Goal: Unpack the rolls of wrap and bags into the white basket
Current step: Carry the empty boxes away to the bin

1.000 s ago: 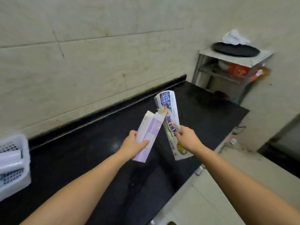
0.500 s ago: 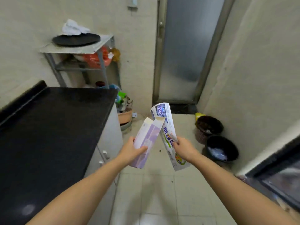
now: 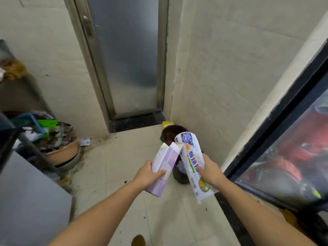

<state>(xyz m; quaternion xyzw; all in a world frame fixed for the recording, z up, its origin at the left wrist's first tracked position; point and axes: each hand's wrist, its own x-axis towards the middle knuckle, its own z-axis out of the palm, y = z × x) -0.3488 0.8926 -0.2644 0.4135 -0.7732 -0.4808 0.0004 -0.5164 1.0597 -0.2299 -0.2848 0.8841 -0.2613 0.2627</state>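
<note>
My left hand [image 3: 150,174] grips a lilac and white cardboard box [image 3: 164,166] whose top flap stands open. My right hand [image 3: 210,172] holds a white printed plastic wrapper [image 3: 193,162] with blue and orange lettering, tilted up beside the box. Both are held in front of me over the tiled floor, just above two dark bins [image 3: 173,133] in the corner. The white basket is out of view.
A frosted glass door [image 3: 127,55] is straight ahead. A dark-framed window [image 3: 287,148] runs along the right wall. At left are a grey cabinet side [image 3: 30,201] and a brown basin [image 3: 62,151] full of clutter. Beige floor tiles [image 3: 124,157] lie between.
My view has swung right, away from the black counter and the white basket, to the door and the floor corner. Both hands keep the same hold on the box and wrapper.
</note>
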